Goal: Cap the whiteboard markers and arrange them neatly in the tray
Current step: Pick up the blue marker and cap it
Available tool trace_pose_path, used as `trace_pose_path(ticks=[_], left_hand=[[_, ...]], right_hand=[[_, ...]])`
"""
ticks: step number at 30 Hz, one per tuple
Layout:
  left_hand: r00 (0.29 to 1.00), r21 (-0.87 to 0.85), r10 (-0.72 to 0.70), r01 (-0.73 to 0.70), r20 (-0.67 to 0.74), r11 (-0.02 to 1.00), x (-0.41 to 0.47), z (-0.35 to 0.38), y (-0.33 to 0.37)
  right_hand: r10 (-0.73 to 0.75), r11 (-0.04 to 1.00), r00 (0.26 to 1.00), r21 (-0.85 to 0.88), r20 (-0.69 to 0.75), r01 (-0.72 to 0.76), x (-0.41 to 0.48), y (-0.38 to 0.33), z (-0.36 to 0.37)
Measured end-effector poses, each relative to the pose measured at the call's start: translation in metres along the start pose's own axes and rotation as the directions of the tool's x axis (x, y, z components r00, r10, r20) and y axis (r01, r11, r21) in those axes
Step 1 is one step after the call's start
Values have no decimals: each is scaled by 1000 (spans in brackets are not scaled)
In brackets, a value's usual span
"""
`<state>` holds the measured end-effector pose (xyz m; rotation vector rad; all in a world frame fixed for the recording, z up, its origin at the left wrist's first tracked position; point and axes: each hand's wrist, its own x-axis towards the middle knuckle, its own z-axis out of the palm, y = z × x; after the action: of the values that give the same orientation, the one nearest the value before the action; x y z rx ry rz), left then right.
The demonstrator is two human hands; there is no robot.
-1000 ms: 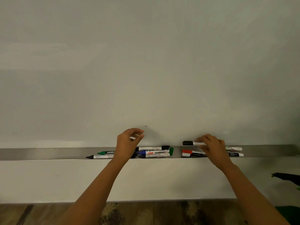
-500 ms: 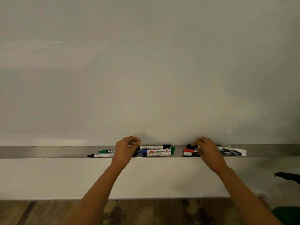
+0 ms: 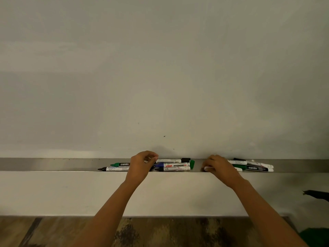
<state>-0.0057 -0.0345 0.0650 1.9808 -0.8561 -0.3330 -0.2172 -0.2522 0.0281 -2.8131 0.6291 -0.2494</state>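
Note:
A long metal tray (image 3: 53,164) runs under the whiteboard. My left hand (image 3: 140,165) hovers over the left pile with curled fingers, thumb and forefinger pinched on a small white piece (image 3: 151,158). Beside it lie an uncapped green marker (image 3: 121,164), an uncapped black marker (image 3: 114,169), a blue marker (image 3: 171,165), a black-capped white marker (image 3: 170,160) and a loose green cap (image 3: 192,163). My right hand (image 3: 219,167) lies on the left ends of the right pile (image 3: 258,168), fingers closed over a white marker end (image 3: 206,169). That hand hides the red cap.
The whiteboard (image 3: 160,77) fills the view above the tray. A white wall strip sits below it, then wood-patterned floor (image 3: 160,230). A dark object (image 3: 318,194) juts in at the right edge, with something green (image 3: 315,237) at the bottom right.
My right hand brought the black-capped marker down from above the tray into the right pile and now covers its left end. My left hand dropped lower onto the left pile.

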Motion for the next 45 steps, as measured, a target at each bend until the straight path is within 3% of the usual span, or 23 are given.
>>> trace_pose_path(ticks=[10,14,17,19,23,26,30,33,36,38,45], left_hand=[[999,-38,23,-21,42,999,1,3,14],[998,-48,35,-32,59,998,1,3,16],[996,-80,21,-14,81,997,1,5,18],[990,-181,-19,45,138,982,0,8,22],[897,-499,-144,359,418,789,-3,20,37],[846,-618,-91,453,526,642,-2,25,45],[880,-687,-173,456,442,566,4,19,40],[885,-700,-289,466,366,542,11,10,31],[887,-673,-349,457,301,581,14,2,23],[892,-650,-360,447,272,615,13,-1,20],[900,-610,-360,433,247,664,14,-10,10]], right_hand=[[2,995,1000,96,13,-3,4,-4,5],[27,988,996,153,-86,-13,2,-3,7],[97,948,979,318,-180,-36,2,-11,3],[192,865,957,499,-216,-61,8,-29,-5],[182,757,929,649,-323,77,24,-88,-20],[181,678,934,727,-308,108,33,-122,-20],[125,726,943,676,-310,126,43,-132,-12],[49,869,951,482,-305,110,49,-122,-1],[-102,960,987,249,-123,130,50,-107,18],[-159,978,987,129,-35,162,47,-99,26],[-185,983,983,3,2,185,43,-72,22]])
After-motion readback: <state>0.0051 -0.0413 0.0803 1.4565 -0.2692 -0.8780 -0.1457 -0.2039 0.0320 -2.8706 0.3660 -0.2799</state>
